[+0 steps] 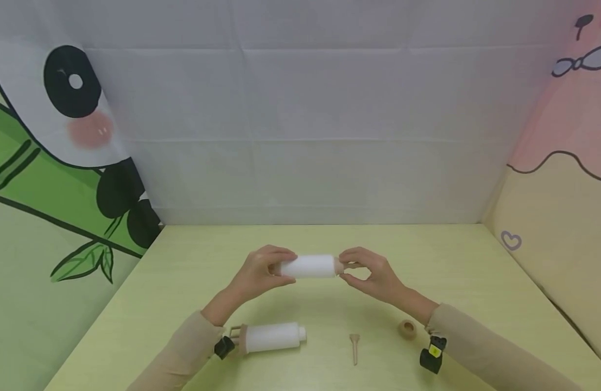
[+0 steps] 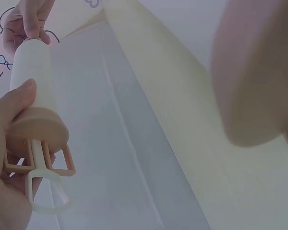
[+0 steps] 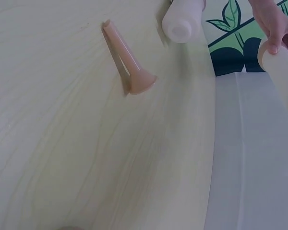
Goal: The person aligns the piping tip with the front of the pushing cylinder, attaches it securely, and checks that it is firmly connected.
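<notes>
My left hand grips the collar end of a white icing syringe, held level above the table. In the left wrist view its thumb lies along the barrel, by the beige collar. Beige finger loops and a white plunger ring stick out behind the collar. At the syringe's other end, my right hand pinches the beige nozzle end between thumb and fingers. Below the hands, a second icing syringe lies on its side near the left wrist. A loose beige nozzle lies to its right.
A small beige ring cap rests on the pale table near the right wrist. White cloth hangs behind the table, with cartoon-printed panels at both sides. Each wrist carries a black camera.
</notes>
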A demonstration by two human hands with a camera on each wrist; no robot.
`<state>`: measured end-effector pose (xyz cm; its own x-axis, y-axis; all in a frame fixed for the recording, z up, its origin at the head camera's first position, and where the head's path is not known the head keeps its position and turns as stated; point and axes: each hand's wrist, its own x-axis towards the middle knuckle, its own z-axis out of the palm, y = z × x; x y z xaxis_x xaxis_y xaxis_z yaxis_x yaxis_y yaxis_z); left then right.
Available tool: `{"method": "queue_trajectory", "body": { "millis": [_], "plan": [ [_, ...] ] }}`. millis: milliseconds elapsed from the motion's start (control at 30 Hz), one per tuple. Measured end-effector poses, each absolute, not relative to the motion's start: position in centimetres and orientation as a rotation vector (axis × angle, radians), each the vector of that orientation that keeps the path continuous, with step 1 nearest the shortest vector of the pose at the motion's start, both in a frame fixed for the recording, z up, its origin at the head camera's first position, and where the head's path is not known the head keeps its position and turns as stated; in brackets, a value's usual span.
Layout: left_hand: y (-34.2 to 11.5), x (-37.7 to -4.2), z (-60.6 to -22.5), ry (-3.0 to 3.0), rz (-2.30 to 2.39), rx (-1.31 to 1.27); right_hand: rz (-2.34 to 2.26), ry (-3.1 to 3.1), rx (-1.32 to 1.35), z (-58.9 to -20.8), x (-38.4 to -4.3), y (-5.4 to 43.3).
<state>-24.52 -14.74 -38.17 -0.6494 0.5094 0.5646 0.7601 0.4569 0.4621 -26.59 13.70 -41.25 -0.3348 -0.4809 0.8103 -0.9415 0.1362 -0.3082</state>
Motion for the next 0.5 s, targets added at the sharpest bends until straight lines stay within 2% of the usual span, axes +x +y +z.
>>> {"method": "queue_trajectory", "body": {
  "millis": [300,500],
  "plan": [
    [-14.6,-24.5,-38.2,-2.338,-1.001,-1.084,1.106,-1.939,1.390,-41.0,-27.0,14.2],
    [-14.5,-24.7,-38.2,-2.352,-1.012,-1.085,1.091,-1.930,1.377,-39.7,-25.9,13.8]
  ]
}}
